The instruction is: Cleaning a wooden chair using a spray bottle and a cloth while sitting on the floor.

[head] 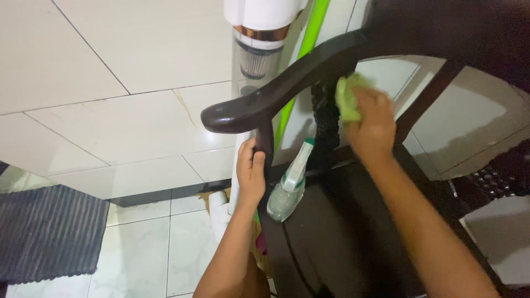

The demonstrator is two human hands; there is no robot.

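Single head-worn view, looking steeply down at close range.

The camera sits above and just behind the person's forearms, which enter from the bottom edge and run up toward mid-frame; the left hand (pixel 251 174) and right hand (pixel 374 126) lie near the centre. It faces down and forward onto the dark wooden chair (pixel 265 102), whose curved armrest crosses the upper middle and whose seat fills the lower right. Range is short: the chair is cut off by the top and right edges. The white tiled floor (pixel 110 60) fills the left half, a grey ribbed mat (pixel 47 232) at lower left. No second view is supplied, so no overlap can be reported.
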